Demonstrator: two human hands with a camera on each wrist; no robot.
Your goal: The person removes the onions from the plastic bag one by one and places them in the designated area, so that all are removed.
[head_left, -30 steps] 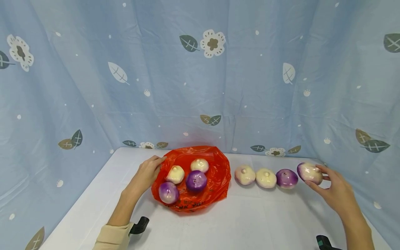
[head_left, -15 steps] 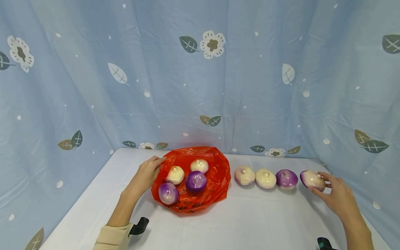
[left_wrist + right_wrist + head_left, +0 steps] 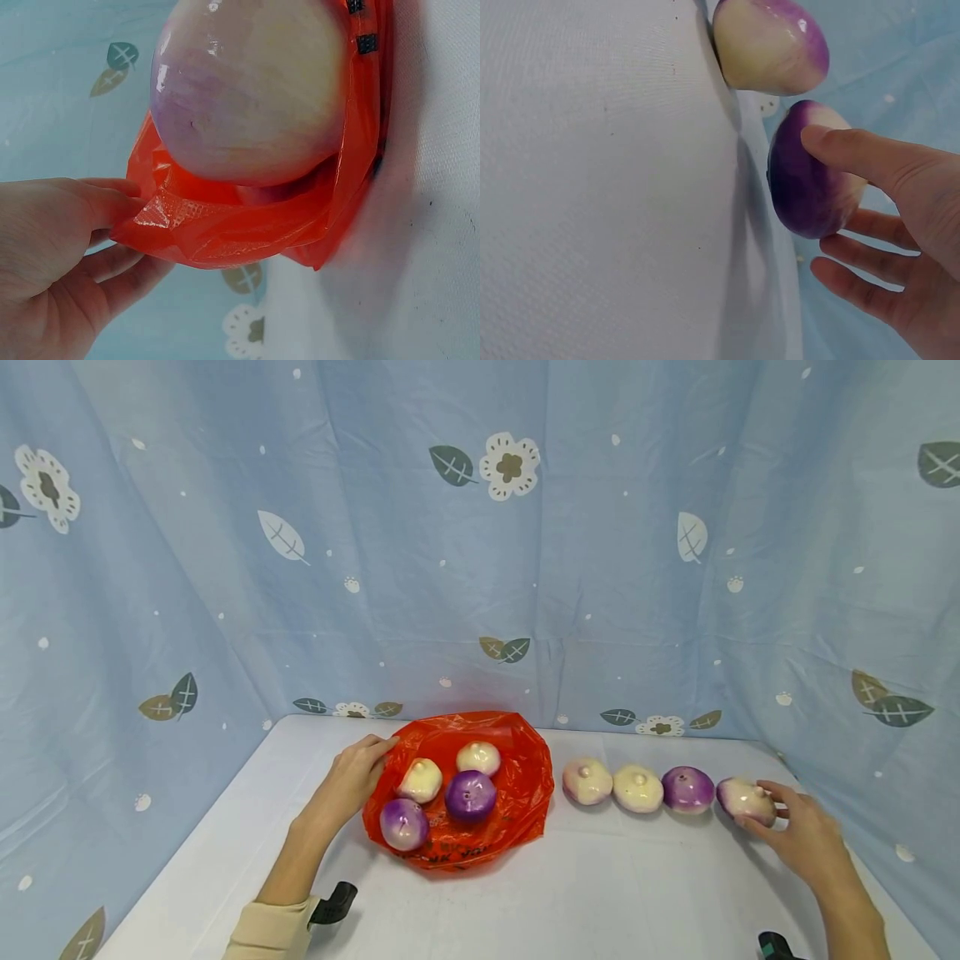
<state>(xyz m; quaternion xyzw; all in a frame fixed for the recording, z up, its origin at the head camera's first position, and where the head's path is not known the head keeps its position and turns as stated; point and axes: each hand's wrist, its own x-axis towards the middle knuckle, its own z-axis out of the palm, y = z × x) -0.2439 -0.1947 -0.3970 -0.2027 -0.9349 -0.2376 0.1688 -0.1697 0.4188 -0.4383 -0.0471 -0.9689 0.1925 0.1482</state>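
My right hand [image 3: 808, 839] holds a purple-and-white turnip [image 3: 745, 802] at the right end of a row. In the right wrist view the thumb [image 3: 832, 146] lies across this turnip [image 3: 802, 184] and fingertips touch its other side. It tilts; I cannot tell whether it rests on the table. Left of it are a purple turnip [image 3: 688, 790], a pale turnip [image 3: 638, 788] and a pinkish one [image 3: 588, 781]. At left, my left hand [image 3: 354, 777] pinches the rim of an open red plastic bag [image 3: 517, 827], which holds several turnips [image 3: 471, 795].
A white cloth-covered table [image 3: 570, 902] lies under everything. Behind it hangs a blue curtain [image 3: 600, 568] with leaf and flower prints, also along both sides. Black wrist camera mounts [image 3: 335, 902] stick out by both forearms.
My right hand has lowered the held turnip, first slightly rightward, then back left toward the row's purple turnip. My left hand and the bag have stayed put.
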